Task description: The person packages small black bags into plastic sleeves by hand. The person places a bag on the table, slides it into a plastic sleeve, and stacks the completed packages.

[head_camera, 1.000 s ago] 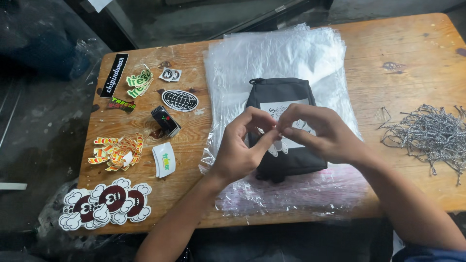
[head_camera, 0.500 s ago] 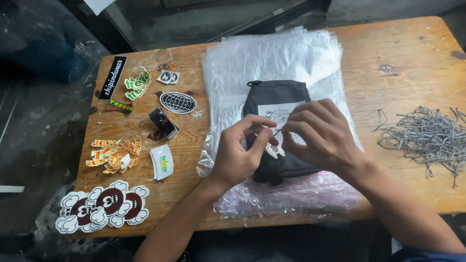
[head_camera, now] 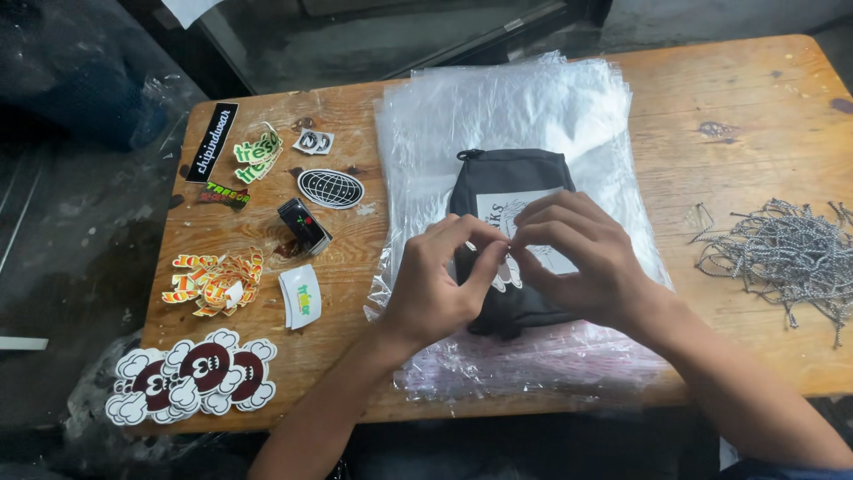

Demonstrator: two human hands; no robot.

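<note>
Both hands meet over the black pouch [head_camera: 506,231]: the left hand [head_camera: 435,289] and right hand [head_camera: 577,258] bring fingertips together in a pinch on something too small to make out, right above its white label. The pouch lies on a stack of clear plastic bags [head_camera: 506,116] mid-tabletop [head_camera: 729,80], a clean bed for it. Sticker piles [head_camera: 213,280] sit well off to the left, a heap of grey cords [head_camera: 782,253] to the right; nothing crowds the hands.
</note>
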